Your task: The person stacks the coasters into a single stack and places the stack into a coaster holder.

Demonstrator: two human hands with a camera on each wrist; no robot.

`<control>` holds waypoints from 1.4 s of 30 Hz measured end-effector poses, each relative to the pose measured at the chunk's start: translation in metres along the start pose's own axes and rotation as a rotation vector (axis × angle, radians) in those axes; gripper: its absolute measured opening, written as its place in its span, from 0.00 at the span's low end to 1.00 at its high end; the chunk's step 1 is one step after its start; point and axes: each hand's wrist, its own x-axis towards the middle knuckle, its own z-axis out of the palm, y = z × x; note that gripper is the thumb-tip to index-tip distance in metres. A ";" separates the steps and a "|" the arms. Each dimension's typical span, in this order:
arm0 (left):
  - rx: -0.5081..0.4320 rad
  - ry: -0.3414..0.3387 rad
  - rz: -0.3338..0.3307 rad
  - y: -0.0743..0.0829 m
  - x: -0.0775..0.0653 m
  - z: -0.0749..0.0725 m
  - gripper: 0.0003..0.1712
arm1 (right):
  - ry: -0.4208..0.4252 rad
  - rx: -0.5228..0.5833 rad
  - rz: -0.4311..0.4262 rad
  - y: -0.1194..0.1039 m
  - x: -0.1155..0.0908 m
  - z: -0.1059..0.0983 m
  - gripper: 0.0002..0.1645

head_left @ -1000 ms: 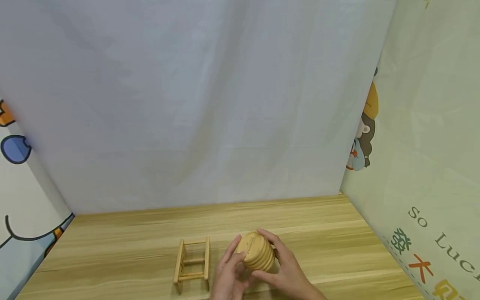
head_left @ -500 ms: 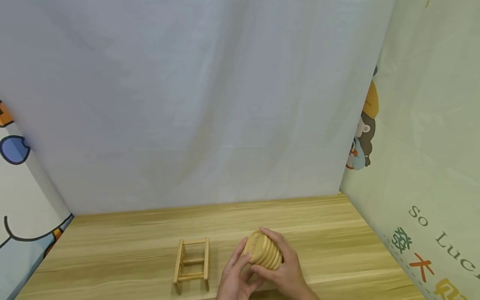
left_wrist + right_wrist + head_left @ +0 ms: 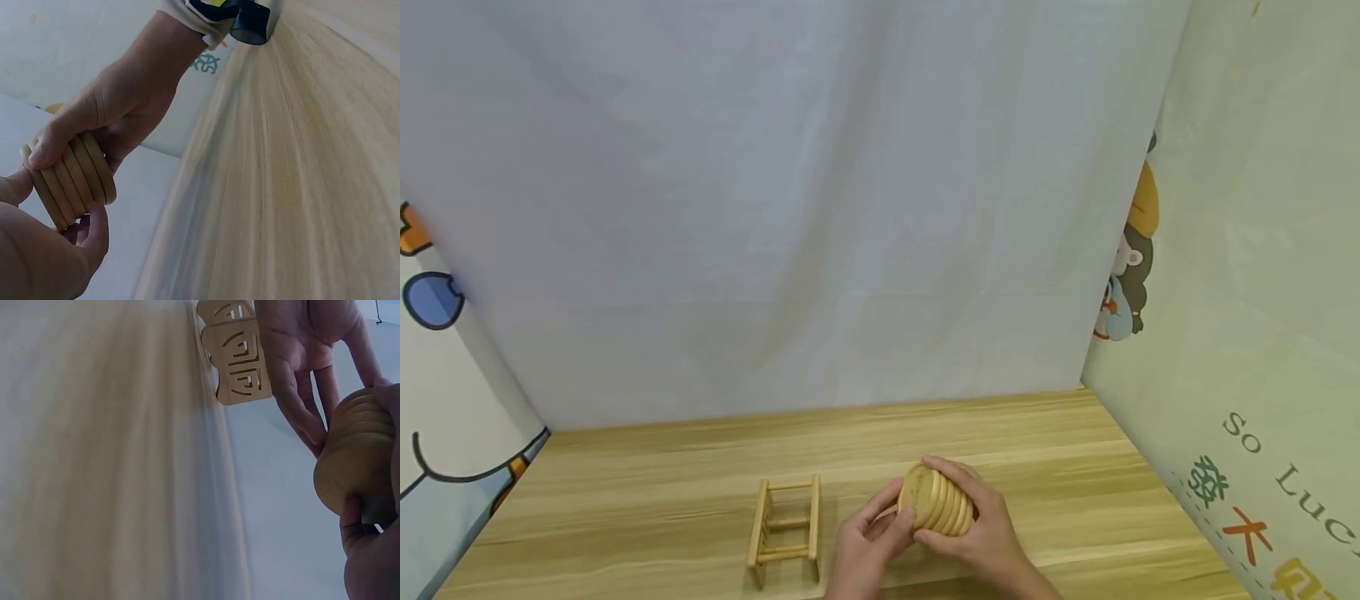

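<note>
A stack of several round wooden coasters (image 3: 936, 500) is held tilted above the table between both hands, with a marked face turned up and to the left. My left hand (image 3: 868, 542) grips the left side, its thumb on the face of the end coaster. From the right, my right hand (image 3: 988, 525) holds the stack across its edges, fingers at the back and thumb at the front. In the left wrist view the coasters (image 3: 72, 181) lie flush together, a thumb across their rims. The right wrist view shows the stack (image 3: 356, 462) partly covered by fingers.
A small wooden coaster rack (image 3: 812, 523) stands on the wood-grain table (image 3: 655, 500) left of the hands. Cut-out patterns show in its side panel (image 3: 237, 359). A pale curtain (image 3: 820, 208) hangs behind the table, and a printed sheet (image 3: 1247, 333) borders the right side.
Both hands have carried the coaster stack a little to the right and turned it so that more of its edges show. The rack has stayed in place.
</note>
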 end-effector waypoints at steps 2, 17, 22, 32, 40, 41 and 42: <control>0.055 0.001 0.008 0.003 0.000 -0.001 0.41 | -0.011 -0.003 -0.016 0.000 0.001 -0.002 0.52; 0.238 0.038 0.029 0.007 -0.001 -0.001 0.45 | -0.046 -0.070 -0.018 -0.002 0.001 -0.002 0.47; 0.268 0.056 0.051 0.007 -0.002 0.001 0.47 | -0.049 -0.106 -0.050 -0.002 0.002 -0.004 0.48; 0.291 0.055 0.026 0.010 -0.004 -0.004 0.47 | -0.089 -0.108 -0.107 -0.003 0.005 -0.003 0.48; 0.304 0.062 0.014 0.012 -0.008 -0.011 0.46 | -0.129 -0.129 -0.151 -0.007 0.012 0.001 0.48; 0.314 0.068 0.017 0.013 -0.009 -0.013 0.46 | -0.138 -0.128 -0.144 -0.008 0.014 0.001 0.48; 0.322 0.074 0.015 0.014 -0.009 -0.014 0.46 | -0.146 -0.129 -0.138 -0.009 0.015 0.002 0.48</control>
